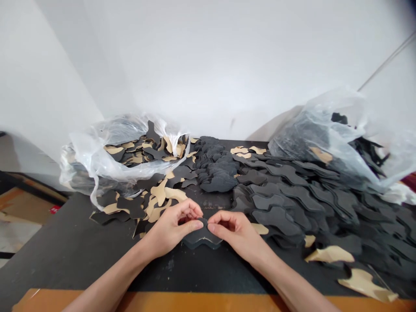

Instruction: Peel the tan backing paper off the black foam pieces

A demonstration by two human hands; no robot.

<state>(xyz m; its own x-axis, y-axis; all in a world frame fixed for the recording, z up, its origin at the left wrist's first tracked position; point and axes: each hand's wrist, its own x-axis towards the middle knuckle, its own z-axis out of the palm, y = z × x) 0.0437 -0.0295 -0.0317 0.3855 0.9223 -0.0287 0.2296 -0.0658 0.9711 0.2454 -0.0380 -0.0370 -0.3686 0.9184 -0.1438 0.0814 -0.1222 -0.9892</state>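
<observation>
A small stack of wavy black foam pieces (202,239) lies on the black table mat (81,247) in front of me. My left hand (173,227) pinches the stack's top left edge with thumb and fingers curled. From the other side my right hand (234,229) pinches its top right edge, thumb against forefinger. The two thumbs nearly meet over the stack.
A clear plastic bag (97,151) of black and tan cut pieces sits at back left, with loose ones (159,195) spilled before it. Rows of black foam pieces (292,190) fill the right. Another plastic bag (338,130) stands at back right. Tan backing scraps (367,286) lie near the wooden front edge.
</observation>
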